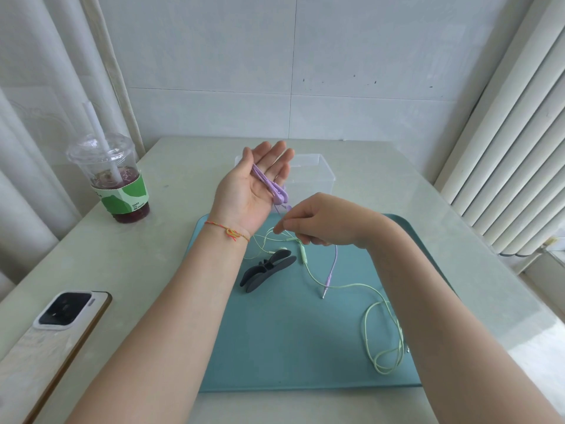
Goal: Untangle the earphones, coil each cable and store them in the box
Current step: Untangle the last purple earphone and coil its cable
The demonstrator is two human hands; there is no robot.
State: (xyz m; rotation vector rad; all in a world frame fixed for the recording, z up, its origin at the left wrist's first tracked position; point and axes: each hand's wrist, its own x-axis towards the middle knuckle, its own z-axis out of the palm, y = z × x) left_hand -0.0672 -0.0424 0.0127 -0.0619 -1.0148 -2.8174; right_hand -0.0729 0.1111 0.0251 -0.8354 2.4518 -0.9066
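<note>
Across the flat, upturned left hand [255, 186] lie purple earphone [269, 182] coils; below, the right hand [318, 221] pinches their trailing cable.

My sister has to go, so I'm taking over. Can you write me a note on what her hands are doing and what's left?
Left hand: palm up, fingers straight, purple cable wound around them.
Right hand: pinches the purple cable's loose end; its plug hangs over the tray.
Green earphones: loose on the tray, uncoiled.
Clear box: behind the hands.
Done: purple mostly coiled.
Left: finish it, coil green, box both.
</note>
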